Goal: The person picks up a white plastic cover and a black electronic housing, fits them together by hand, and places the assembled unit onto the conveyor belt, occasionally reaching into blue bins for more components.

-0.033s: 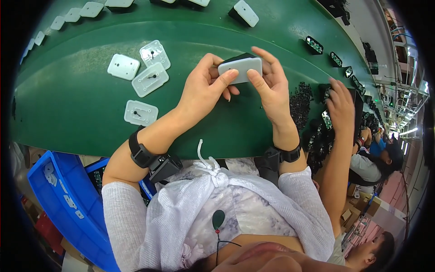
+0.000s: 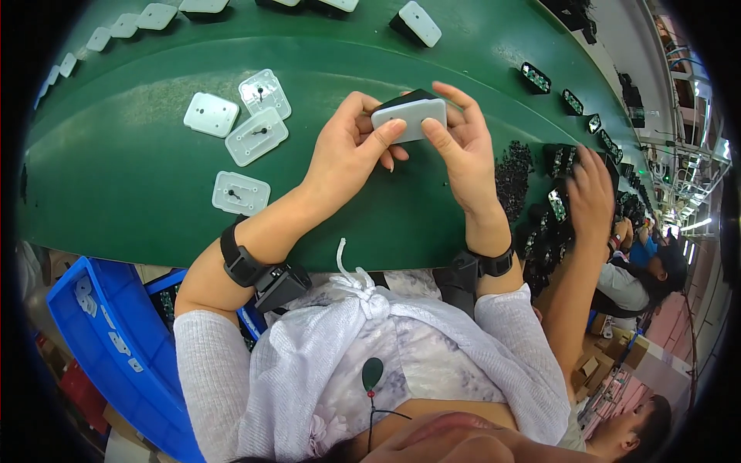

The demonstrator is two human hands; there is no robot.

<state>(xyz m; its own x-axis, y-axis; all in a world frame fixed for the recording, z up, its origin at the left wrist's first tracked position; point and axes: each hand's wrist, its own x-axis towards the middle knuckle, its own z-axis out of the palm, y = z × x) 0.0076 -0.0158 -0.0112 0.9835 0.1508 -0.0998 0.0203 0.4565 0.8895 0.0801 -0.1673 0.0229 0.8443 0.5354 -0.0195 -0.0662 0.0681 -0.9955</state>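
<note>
Above the green table, both my hands grip a black plastic case with a light grey-white cover (image 2: 411,126), tilted with the cover facing me. My left hand (image 2: 343,154) is closed round its left end, thumb pressed on the cover. On the right end, my right hand (image 2: 467,158) presses with its thumb, while its index finger sticks up behind. What lies inside the case is hidden. Left of my hands lie loose white covers: one (image 2: 211,114) is face up, two overlap beside it (image 2: 256,136), and another (image 2: 241,193) is nearer me. Small dark parts show on some.
Finished-looking cases (image 2: 419,23) line the far side. At right sit a heap of small black pieces (image 2: 512,177), black housings with green circuit boards (image 2: 535,76), and a co-worker's hand (image 2: 593,189) among them. A blue bin (image 2: 116,339) stands at lower left.
The co-worker's hand at the right has shifted slightly nearer and to the right. My own hands and the case stay nearly where they were.
</note>
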